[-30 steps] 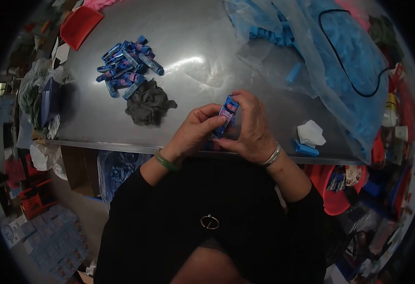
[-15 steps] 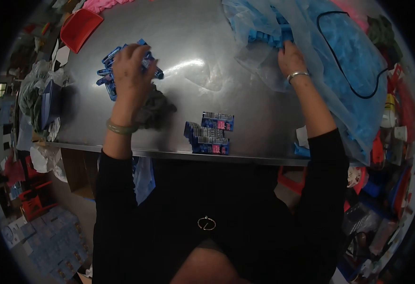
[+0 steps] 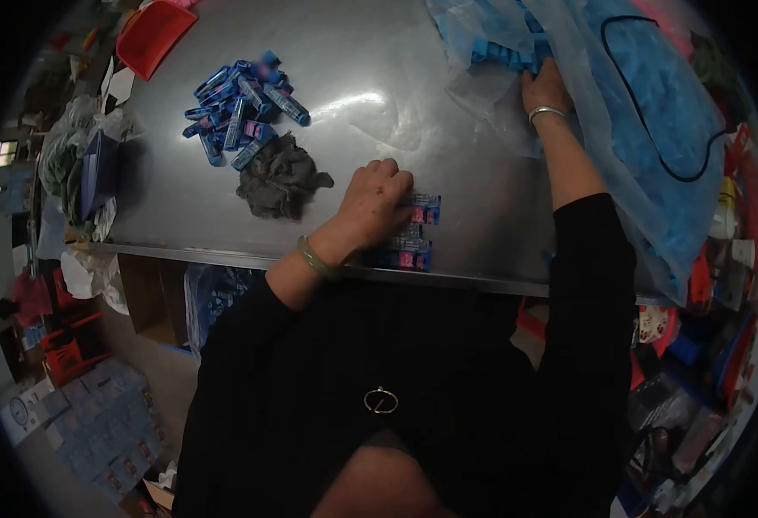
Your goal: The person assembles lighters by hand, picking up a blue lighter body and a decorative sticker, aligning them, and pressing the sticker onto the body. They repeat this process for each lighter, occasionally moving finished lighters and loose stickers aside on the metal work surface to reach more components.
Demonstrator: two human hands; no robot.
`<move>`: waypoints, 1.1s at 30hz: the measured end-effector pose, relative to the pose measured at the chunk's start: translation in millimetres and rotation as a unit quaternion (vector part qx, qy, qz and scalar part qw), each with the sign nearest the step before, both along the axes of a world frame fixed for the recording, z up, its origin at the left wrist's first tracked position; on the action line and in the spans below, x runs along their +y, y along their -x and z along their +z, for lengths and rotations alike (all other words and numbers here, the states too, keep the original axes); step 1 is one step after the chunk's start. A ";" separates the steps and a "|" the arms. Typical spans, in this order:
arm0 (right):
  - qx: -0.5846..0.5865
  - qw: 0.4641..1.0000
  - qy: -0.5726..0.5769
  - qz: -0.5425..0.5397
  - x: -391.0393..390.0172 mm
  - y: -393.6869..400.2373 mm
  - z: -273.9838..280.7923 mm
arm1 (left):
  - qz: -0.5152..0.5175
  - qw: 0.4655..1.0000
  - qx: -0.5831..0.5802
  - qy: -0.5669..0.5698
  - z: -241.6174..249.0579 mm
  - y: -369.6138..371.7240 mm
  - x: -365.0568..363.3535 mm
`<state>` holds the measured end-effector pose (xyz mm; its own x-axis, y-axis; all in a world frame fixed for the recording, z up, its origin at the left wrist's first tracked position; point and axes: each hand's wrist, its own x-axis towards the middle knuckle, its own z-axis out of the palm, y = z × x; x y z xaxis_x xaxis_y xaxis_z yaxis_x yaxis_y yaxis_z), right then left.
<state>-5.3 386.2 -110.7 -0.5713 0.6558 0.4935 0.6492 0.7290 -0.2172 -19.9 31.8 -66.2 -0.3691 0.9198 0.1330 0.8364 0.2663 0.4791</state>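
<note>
Where the near edge of the desk (image 3: 167,194) ran past the person's body, small printed boxes (image 3: 415,261) lay in a block just beside it. The left hand (image 3: 374,200) was over them, its fingers curled and close together; whether they were clamped on a box, I could not tell. The boxes looked light, with stiff but thin, glossy walls, best held by the long sides, since a hard pinch might dent them and a loose one might slip. Farther off, toward the left edge, a dark cloth (image 3: 279,180) lay crumpled against a loose pile (image 3: 285,105) of similar boxes. Toward the far right corner, the right hand (image 3: 548,90) reached to blue pieces (image 3: 493,53) at the clear bag (image 3: 659,95), its fingertips partly hidden, their grip unclear. Those pieces looked light and perhaps soft.
</note>
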 end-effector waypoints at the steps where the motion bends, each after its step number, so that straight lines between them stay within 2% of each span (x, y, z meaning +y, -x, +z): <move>1: -0.014 1.000 0.011 -0.010 -0.5 1.3 -0.1 | -0.001 1.000 0.001 0.001 -2.6 0.6 0.3; 4: -0.027 0.998 0.037 -0.032 -1.1 5.5 -1.5 | 0.013 0.999 -0.039 0.023 -9.8 2.4 2.1; 6: -0.026 0.997 0.052 -0.042 -2.8 8.1 -0.5 | 0.039 0.993 -0.109 0.005 -13.0 2.5 4.3; 9: 0.004 0.997 0.058 -0.050 -6.2 7.6 4.3 | 0.032 0.991 -0.126 -0.027 -16.5 4.2 2.7; 12: 0.057 0.990 0.124 -0.040 -5.7 1.8 4.3 | 0.041 0.988 -0.147 -0.015 -10.5 3.9 -0.2; 14: 0.166 0.985 0.035 0.022 -0.7 -7.8 -1.5 | 0.021 0.993 -0.108 -0.040 -14.5 5.2 -2.5; 15: 0.165 0.985 0.034 0.022 -5.6 -14.3 4.4 | 0.000 0.996 -0.068 -0.063 -16.0 5.4 -3.3; 17: 0.153 0.972 0.143 0.105 -27.4 -37.5 30.4 | 0.016 0.993 -0.082 -0.081 -15.2 2.1 -0.8; 19: 0.186 0.959 0.153 0.148 -55.9 -57.1 50.5 | 0.033 0.990 -0.095 -0.097 -9.2 -0.6 -0.1; 21: 0.220 0.943 0.165 0.188 -82.6 -74.9 67.3 | 0.071 0.984 -0.150 -0.061 1.2 -2.3 -0.9; 23: 0.256 0.895 0.282 0.231 -103.7 -90.2 81.3 | 0.064 0.983 -0.154 -0.076 -0.8 -1.4 -4.2; 24: 0.257 0.895 0.281 0.231 -112.9 -96.6 86.4 | 0.057 0.982 -0.157 -0.090 -2.0 -0.5 -5.2; 26: 0.292 0.792 0.474 0.250 -126.5 -107.7 93.7 | 0.049 0.983 -0.141 -0.106 -5.3 0.0 -5.9; 27: 0.292 0.792 0.474 0.250 -129.2 -112.7 96.0 | 0.041 0.984 -0.126 -0.120 -5.1 0.2 -5.8; 29: 0.247 0.743 0.562 0.265 -133.0 -118.6 99.0 | 0.021 0.986 -0.102 -0.128 -2.4 4.0 -4.7; 30: 0.248 0.743 0.562 0.266 -132.7 -119.3 98.6 | 0.001 0.988 -0.079 -0.136 0.9 5.7 -4.4; 32: 0.256 0.683 0.634 0.257 -129.6 -121.6 97.2 | 0.014 0.986 -0.090 -0.138 9.5 5.5 -6.9; 33: 0.258 0.684 0.633 0.257 -127.3 -122.2 97.6 | 0.028 0.985 -0.102 -0.139 14.2 5.2 -8.2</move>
